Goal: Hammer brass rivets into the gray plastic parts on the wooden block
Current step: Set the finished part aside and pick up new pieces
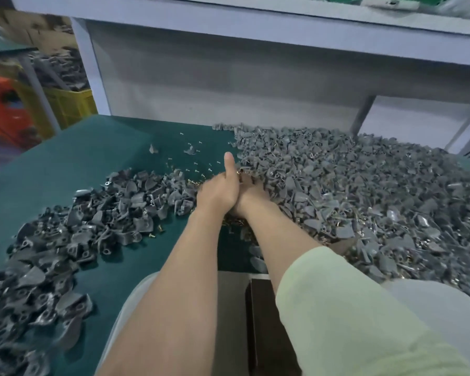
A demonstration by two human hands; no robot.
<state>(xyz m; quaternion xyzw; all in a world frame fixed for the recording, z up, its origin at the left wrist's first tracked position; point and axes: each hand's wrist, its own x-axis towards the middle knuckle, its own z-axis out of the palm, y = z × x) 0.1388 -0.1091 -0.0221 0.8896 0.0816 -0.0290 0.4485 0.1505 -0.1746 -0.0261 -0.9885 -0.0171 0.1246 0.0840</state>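
We judge this the gathering step: left hand (219, 192), thumb up, covers right hand (251, 198) at the edge of the parts (337, 185) pile, mid-frame; whether either grips anything we cannot tell. Rivets (192, 182) lie scattered just left. Next, bring a part to the block (269, 321), bottom centre.

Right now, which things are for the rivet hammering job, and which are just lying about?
For the job:
- heaped gray plastic parts
- small brass rivets on the green tabletop
- dark wooden block
- left hand and right hand, reaching into the heap
No hammer shows.

Just lying about:
- yellow plastic crate
- orange object beside it
- white shelf above
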